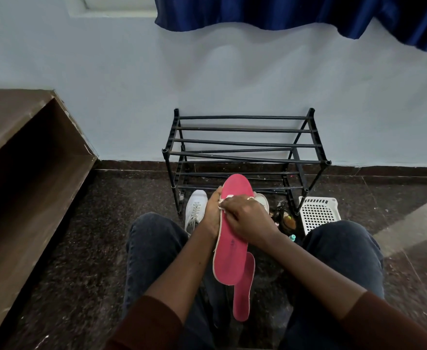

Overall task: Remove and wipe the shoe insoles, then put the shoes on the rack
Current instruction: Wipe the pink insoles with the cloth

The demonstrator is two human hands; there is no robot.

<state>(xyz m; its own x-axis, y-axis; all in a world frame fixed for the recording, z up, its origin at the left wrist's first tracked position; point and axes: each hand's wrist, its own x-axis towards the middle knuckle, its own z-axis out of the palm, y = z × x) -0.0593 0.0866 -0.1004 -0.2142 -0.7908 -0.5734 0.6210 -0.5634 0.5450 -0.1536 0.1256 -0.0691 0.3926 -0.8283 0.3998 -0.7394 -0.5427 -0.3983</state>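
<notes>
I hold a pink insole [230,251] up between my knees. My left hand [212,213] grips its left edge from behind. My right hand [247,221] lies across its upper face, fingers curled on a small white cloth [226,199] that shows at the fingertips. A second pink insole [244,296] lies on the floor below, partly covered by the first. One white laced shoe [194,210] stands on the floor to the left of my hands. The toe of another white shoe [261,199] peeks out behind my right hand. The black shoe rack [245,150] stands against the wall with bare shelves.
A white perforated basket [318,214] sits right of the rack. Small dark items and a teal-capped bottle [292,237] lie between it and my right knee. A brown wooden cabinet [25,173] fills the left side. A blue curtain [308,13] hangs above.
</notes>
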